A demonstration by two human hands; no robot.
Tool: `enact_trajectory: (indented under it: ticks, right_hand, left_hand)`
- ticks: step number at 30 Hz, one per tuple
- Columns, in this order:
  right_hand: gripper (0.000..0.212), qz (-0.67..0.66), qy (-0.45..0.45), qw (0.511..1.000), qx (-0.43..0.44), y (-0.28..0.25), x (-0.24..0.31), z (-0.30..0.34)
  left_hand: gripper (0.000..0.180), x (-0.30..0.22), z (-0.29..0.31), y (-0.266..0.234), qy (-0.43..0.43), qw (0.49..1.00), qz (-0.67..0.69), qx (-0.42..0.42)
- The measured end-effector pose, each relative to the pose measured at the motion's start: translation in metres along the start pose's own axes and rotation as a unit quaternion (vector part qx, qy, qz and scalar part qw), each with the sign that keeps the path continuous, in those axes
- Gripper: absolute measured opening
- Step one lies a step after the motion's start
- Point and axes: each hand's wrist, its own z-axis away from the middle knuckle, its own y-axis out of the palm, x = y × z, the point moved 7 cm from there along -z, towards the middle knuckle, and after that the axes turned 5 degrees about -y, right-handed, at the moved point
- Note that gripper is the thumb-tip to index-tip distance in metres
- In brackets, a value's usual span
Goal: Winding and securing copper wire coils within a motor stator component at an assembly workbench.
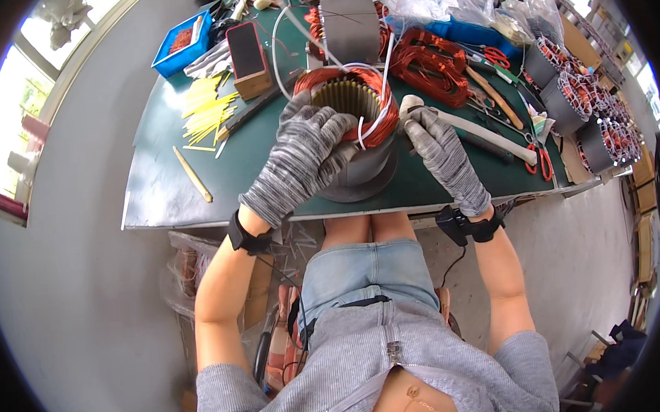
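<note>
A grey motor stator point(358, 176) stands upright near the front edge of the table, with a ring of red copper windings point(391, 117) around its top and yellow slot liners inside. My gloved left hand point(304, 144) is closed on the left and front of the windings, its fingers bent over their rim. Beside the stator's right side, my gloved right hand point(440, 144) has its fingers drawn together; what they hold, if anything, is hidden. A mallet point(491, 139) with a pale head lies behind that hand. White tubing point(386, 54) loops up from the windings.
Yellow strips point(209, 108), a wooden stick point(192, 174) and a phone point(246, 50) propped on a wooden block lie left. Behind are another stator point(349, 30) and loose copper coils point(429, 66). Red-handled scissors point(540, 161) lie right, near several wound stators point(603, 145).
</note>
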Motion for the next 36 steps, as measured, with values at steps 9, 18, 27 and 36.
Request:
enact_trajectory:
  ticks: [9, 18, 27, 36]
  right_hand:
    - [0.012, -0.088, 0.127, 0.988, 0.017, -0.012, -0.003, -0.029]
    - [0.017, -0.130, 0.201, 0.966, 0.098, -0.010, -0.007, -0.058]
    - [0.012, -0.098, 0.139, 0.981, 0.095, -0.009, -0.009, -0.073]
    - [0.018, -0.094, 0.203, 0.965, 0.138, -0.003, -0.018, -0.086]
  left_hand:
    - [0.030, -0.023, -0.007, 0.001, -0.078, 0.994, 0.017, -0.071]
    - [0.029, -0.035, -0.014, 0.022, -0.205, 0.962, -0.055, -0.171]
    - [0.033, -0.039, -0.016, 0.020, -0.207, 0.960, -0.023, -0.186]
    - [0.037, -0.040, -0.018, 0.021, -0.195, 0.958, -0.067, -0.199]
